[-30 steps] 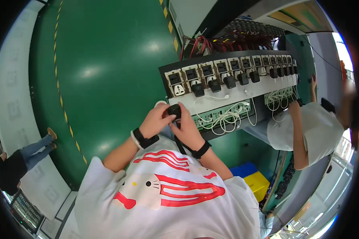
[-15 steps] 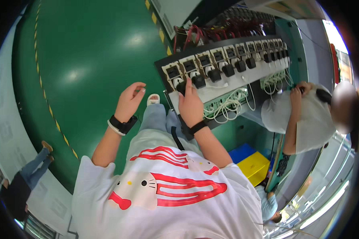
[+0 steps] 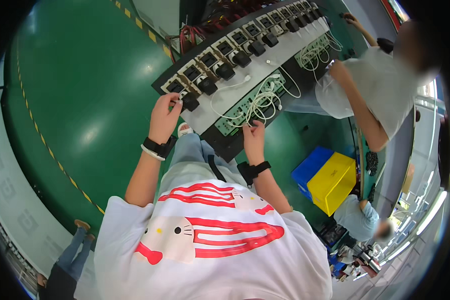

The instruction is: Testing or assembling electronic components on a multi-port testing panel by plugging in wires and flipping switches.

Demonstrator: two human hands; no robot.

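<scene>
A row of pale socket units runs along the angled bench, most with a black power adapter plugged in. My left hand (image 3: 165, 117) is at the nearest end of the row, thumb and fingertips closed at the edge of the nearest black power adapter (image 3: 190, 102). My right hand (image 3: 254, 142) is at the bench's front edge, fingers bent together on the white cable (image 3: 259, 106), which lies in loops over a green panel of ports (image 3: 227, 126). The fingertips partly hide what they pinch. Another cable end with a white plug (image 3: 247, 78) lies on the white strip.
Red wires (image 3: 192, 35) crowd behind the sockets. A person in a white top (image 3: 360, 82) stands at the bench's right. Yellow (image 3: 330, 187) and blue (image 3: 310, 167) bins sit at lower right. Striped tape (image 3: 50, 145) crosses the green floor. Other people are at the lower left and right.
My left hand has moved from free air to the nearest adapter. My right hand has left the adapters for the cable bundle at the front edge. The view has shifted and turned.
</scene>
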